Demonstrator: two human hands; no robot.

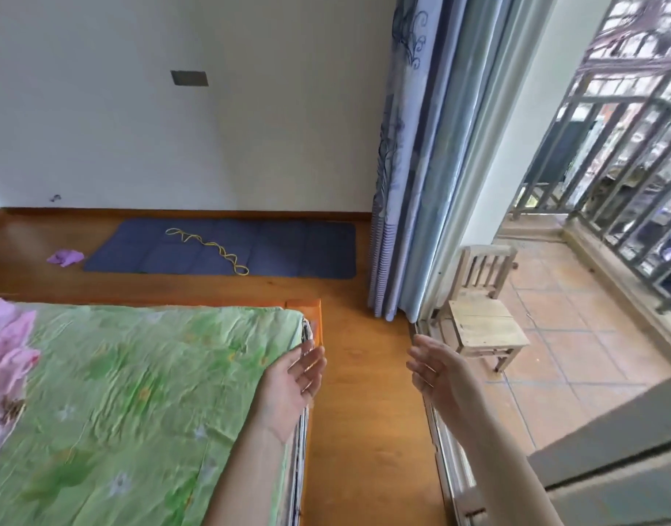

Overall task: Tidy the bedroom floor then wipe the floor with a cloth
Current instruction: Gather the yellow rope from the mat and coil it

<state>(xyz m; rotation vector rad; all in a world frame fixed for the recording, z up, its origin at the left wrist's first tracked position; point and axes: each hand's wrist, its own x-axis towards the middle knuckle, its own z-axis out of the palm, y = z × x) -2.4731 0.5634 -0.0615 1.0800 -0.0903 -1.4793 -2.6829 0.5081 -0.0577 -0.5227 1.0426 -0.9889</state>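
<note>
Fingers relaxed and spread on both left hand (294, 381) and right hand (434, 368), holding nothing, purple cloth (65, 257) on floor (364, 392) near far wall, beside blue mat (288, 248) with yellow cord (208, 246), bed (136, 392) corner under left hand, wooden chair (484, 317) at doorway.

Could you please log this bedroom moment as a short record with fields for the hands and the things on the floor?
left hand: left hand open, palm up, fingers relaxed, holds nothing, over the edge of the green floral bedsheet
right hand: right hand open, holds nothing
floor mat: dark blue rectangular mat flat by the wall
on mat: yellow looped cord
beside mat: crumpled purple cloth on the wooden floor
doorway: small wooden chair beside the blue patterned curtain
</note>
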